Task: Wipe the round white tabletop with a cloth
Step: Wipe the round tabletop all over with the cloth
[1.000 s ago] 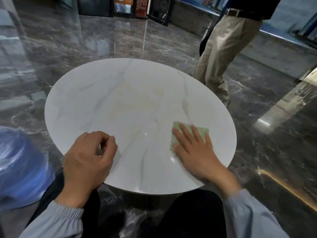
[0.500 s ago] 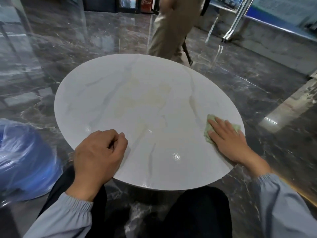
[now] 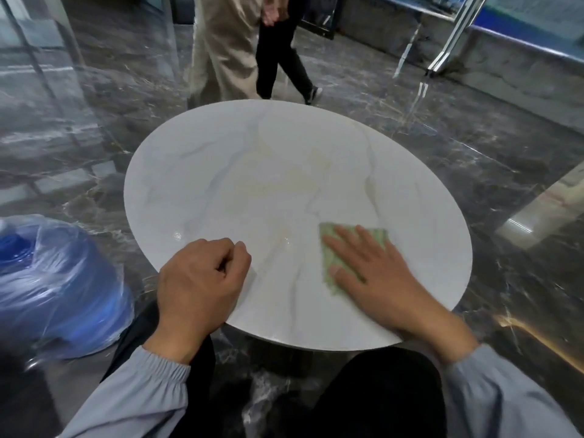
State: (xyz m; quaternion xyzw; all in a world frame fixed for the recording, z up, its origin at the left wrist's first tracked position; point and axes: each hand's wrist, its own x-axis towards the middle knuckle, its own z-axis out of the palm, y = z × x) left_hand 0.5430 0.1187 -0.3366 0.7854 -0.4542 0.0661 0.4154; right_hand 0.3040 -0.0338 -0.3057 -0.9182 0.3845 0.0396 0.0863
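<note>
Head view: the right hand lies flat on a pale green cloth, fingers straight and slightly spread, palm pressing it onto the round white tabletop. Nothing is pinched; the cloth is held only by the weight of the open palm. It sticks out to the left of the fingers and beyond the fingertips, where one corner shows, and the rest is hidden under the hand. This contact sits on the near right part of the top, with the rim just behind the wrist and to its right. Away from the fingertips, toward the centre, the marble-veined surface carries faint yellowish marks.

To the left of the cloth, well apart from it, the left hand rests on the near rim with its fingers curled into a fist and the thumb laid against the forefinger. Nothing shows inside it.

Farther left, down on the dark glossy floor, a blue water jug lies wrapped in a clear plastic bag. Whether the jug holds water cannot be told.

Beyond the far rim, opposite both hands, a person in beige trousers and a person in black trousers stand close together, visible only from the waist down.
</note>
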